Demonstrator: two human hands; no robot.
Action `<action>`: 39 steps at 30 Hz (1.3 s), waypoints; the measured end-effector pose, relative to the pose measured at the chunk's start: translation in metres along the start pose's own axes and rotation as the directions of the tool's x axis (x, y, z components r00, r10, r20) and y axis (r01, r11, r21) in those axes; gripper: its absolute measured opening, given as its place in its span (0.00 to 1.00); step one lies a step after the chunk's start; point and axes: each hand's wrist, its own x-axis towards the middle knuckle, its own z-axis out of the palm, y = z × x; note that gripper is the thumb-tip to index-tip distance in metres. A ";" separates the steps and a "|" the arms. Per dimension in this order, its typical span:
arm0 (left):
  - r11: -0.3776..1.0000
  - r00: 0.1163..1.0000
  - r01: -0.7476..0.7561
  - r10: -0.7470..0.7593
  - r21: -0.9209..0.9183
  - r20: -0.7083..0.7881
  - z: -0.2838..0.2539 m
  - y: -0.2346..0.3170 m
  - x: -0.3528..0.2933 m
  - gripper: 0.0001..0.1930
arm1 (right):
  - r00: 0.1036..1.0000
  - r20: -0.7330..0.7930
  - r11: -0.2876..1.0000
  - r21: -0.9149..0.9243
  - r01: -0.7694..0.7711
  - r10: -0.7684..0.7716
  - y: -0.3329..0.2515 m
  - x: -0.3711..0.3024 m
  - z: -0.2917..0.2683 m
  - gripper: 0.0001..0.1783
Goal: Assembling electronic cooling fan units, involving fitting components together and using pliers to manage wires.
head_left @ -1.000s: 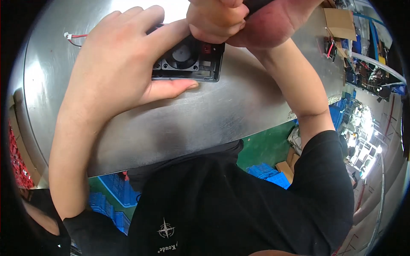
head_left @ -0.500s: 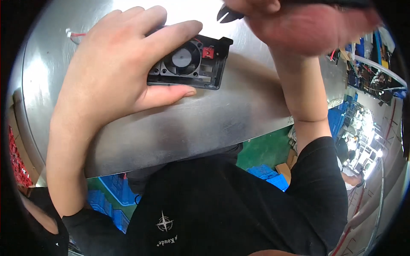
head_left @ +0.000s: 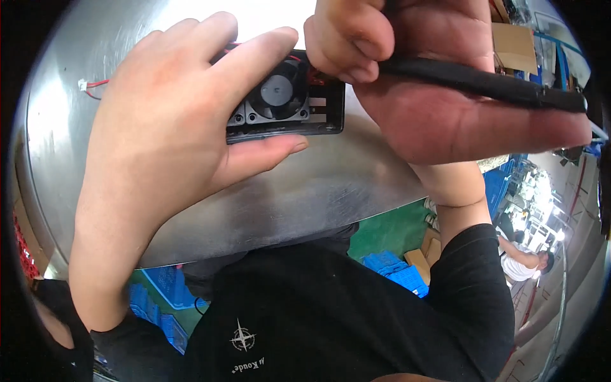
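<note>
A small black fan (head_left: 277,90) sits in a shallow black plastic case (head_left: 336,125) on the metal table. My left hand (head_left: 165,121) is closed around the case, thumb along its near edge and fingers over the far side. A red and black lead with a white plug (head_left: 83,85) sticks out beyond that hand's left side. My right hand (head_left: 423,130) grips black-handled pliers (head_left: 496,89), the handle lying across the palm. Its fingers are at the case's right end and cover the jaws and part of the red piece beside the fan.
The metal table (head_left: 305,191) ends in a curved edge close to my body. Below are blue crates (head_left: 401,277) and a cardboard box (head_left: 420,264) on a green floor. Shelving with a carton (head_left: 514,48) stands at the right, and another person (head_left: 520,261) is farther off.
My right hand has come down and left to the case's right end, turning so the pliers' handle shows and the jaws are hidden. The left hand and case have shifted slightly.
</note>
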 end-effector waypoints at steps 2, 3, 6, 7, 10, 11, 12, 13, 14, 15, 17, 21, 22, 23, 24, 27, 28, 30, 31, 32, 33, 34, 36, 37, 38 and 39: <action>0.999 0.998 0.034 -0.035 0.005 0.059 -0.001 0.010 0.009 0.36 | 1.000 -0.006 1.000 -0.008 -0.006 0.006 -0.009 -0.004 -0.006 0.63; 0.999 0.999 0.038 -0.039 0.011 0.031 0.001 0.013 0.012 0.36 | 1.000 -0.009 1.000 -0.013 -0.009 0.009 -0.012 -0.004 -0.009 0.63; 0.999 0.999 0.015 -0.014 0.029 -0.031 0.007 0.020 0.017 0.36 | 0.999 -0.049 0.999 -0.031 0.011 -0.013 -0.007 0.002 -0.019 0.63; 0.999 0.999 0.013 -0.011 0.037 -0.050 0.008 0.022 0.015 0.36 | 0.998 -0.059 0.999 -0.033 0.015 -0.017 -0.009 0.000 -0.017 0.63; 0.998 0.994 0.007 0.000 0.057 -0.110 0.012 0.026 0.012 0.36 | 0.995 -0.092 0.999 -0.042 0.025 -0.028 -0.014 -0.005 -0.011 0.63; 0.998 0.994 0.011 -0.005 0.056 -0.109 0.015 0.025 0.011 0.36 | 0.994 -0.103 0.999 -0.045 0.027 -0.031 -0.012 -0.007 -0.009 0.63; 0.997 0.989 -0.043 0.050 0.057 -0.136 0.019 0.022 0.011 0.36 | 0.993 -0.114 0.998 -0.047 0.028 -0.033 -0.014 -0.010 -0.006 0.64; 0.993 0.980 -0.101 0.110 0.061 -0.166 0.024 0.017 0.013 0.35 | 0.991 -0.125 0.998 -0.055 0.032 -0.039 -0.011 -0.009 -0.007 0.64; 0.985 0.966 -0.158 0.168 0.067 -0.196 0.028 0.012 0.014 0.35 | 0.990 -0.135 0.997 -0.062 0.036 -0.044 -0.013 -0.011 -0.008 0.64; 0.974 0.948 -0.213 0.225 0.076 -0.225 0.032 0.007 0.014 0.35 | 0.988 -0.144 0.997 -0.069 0.039 -0.049 -0.008 -0.007 -0.009 0.64; 0.960 0.925 -0.269 0.281 0.082 -0.257 0.031 0.005 0.015 0.34 | 0.984 -0.168 0.995 -0.086 0.044 -0.058 -0.006 0.001 -0.017 0.64; 0.992 0.993 -0.121 0.120 0.023 0.017 0.027 0.000 0.016 0.36 | 0.917 -0.398 1.000 -0.012 -0.005 0.000 -0.007 -0.014 -0.008 0.63; 0.989 0.988 -0.146 0.145 0.028 0.049 0.027 -0.004 0.016 0.37 | 0.932 -0.363 0.994 -0.091 -0.066 0.029 -0.007 -0.018 -0.016 0.63; 0.989 0.989 -0.142 0.141 0.027 0.052 0.030 -0.007 0.015 0.37 | 0.942 -0.330 0.978 -0.170 -0.122 0.060 -0.008 -0.019 -0.022 0.63; 0.987 0.986 -0.158 0.158 0.004 -0.058 0.036 -0.010 0.014 0.38 | 0.942 -0.330 0.978 -0.166 -0.125 0.065 -0.009 -0.018 -0.027 0.63; 0.975 0.963 -0.222 0.216 -0.024 -0.162 0.034 -0.024 0.028 0.40 | 0.989 -0.111 0.991 -0.081 -0.110 0.101 -0.013 0.004 -0.032 0.62; 0.967 0.957 -0.255 0.249 -0.025 -0.151 0.033 -0.026 0.029 0.41 | 0.988 -0.113 0.990 -0.077 -0.116 0.107 -0.014 0.006 -0.033 0.62; 0.969 0.960 -0.247 0.243 -0.015 -0.137 0.035 -0.029 0.028 0.40 | 0.982 -0.081 0.980 -0.085 -0.180 0.173 -0.014 0.006 -0.037 0.61; 0.967 0.959 -0.254 0.252 0.002 -0.128 0.036 -0.029 0.029 0.39 | 0.986 0.037 0.986 -0.058 -0.159 0.161 -0.010 0.010 -0.048 0.60; 0.966 0.958 -0.260 0.258 0.001 -0.128 0.037 -0.029 0.030 0.39 | 0.987 0.033 0.986 -0.061 -0.156 0.158 -0.010 0.008 -0.050 0.60; 0.968 0.964 -0.250 0.250 0.005 -0.096 0.038 -0.028 0.030 0.38 | 0.984 0.037 0.983 -0.073 -0.171 0.174 -0.010 0.006 -0.051 0.60; 0.972 0.971 -0.233 0.233 0.013 -0.057 0.037 -0.028 0.029 0.36 | 0.981 0.047 0.979 -0.078 -0.186 0.190 -0.009 0.007 -0.051 0.60; 0.969 0.966 -0.247 0.246 0.005 -0.082 0.039 -0.030 0.030 0.35 | 0.976 0.087 0.980 -0.053 -0.193 0.197 -0.008 0.009 -0.053 0.59; 0.965 0.959 -0.261 0.259 -0.003 -0.112 0.039 -0.030 0.031 0.34 | 0.970 0.127 0.978 -0.035 -0.204 0.207 -0.008 0.011 -0.054 0.59; 0.966 0.961 -0.258 0.256 -0.002 -0.108 0.028 -0.026 0.034 0.34 | 0.970 0.129 0.979 -0.030 -0.204 0.206 -0.009 0.012 -0.055 0.59; 0.963 0.963 -0.269 0.269 0.003 0.001 0.009 -0.023 0.038 0.28 | 0.956 0.169 0.970 -0.060 -0.234 0.241 -0.010 0.013 -0.056 0.56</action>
